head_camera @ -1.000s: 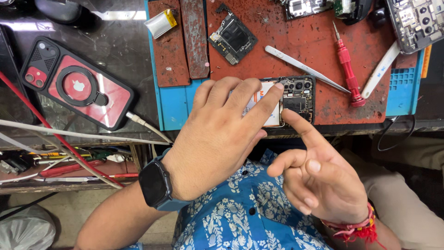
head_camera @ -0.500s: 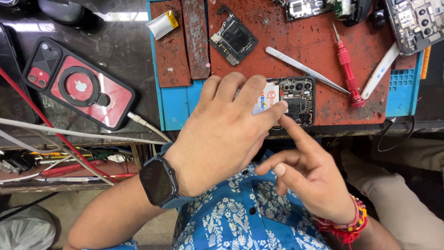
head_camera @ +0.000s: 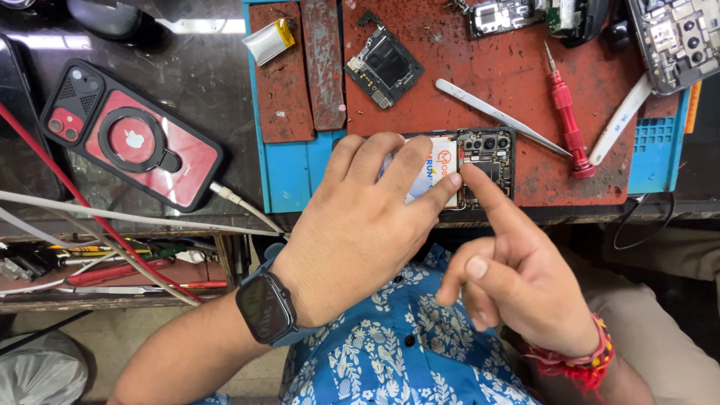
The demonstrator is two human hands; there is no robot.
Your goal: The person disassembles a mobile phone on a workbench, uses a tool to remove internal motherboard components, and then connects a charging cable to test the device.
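Both hands work the opened phone (head_camera: 480, 161), light, stiff and likely fragile inside: left hand (head_camera: 360, 225) flat, pinning it, right hand (head_camera: 517, 277) grasping nothing, forefinger on its board

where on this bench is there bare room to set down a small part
Free: the red mat between circuit board and tweezers; its lower right corner under the red screwdriver. Crowded: the opened phone under both hands, and the top right.
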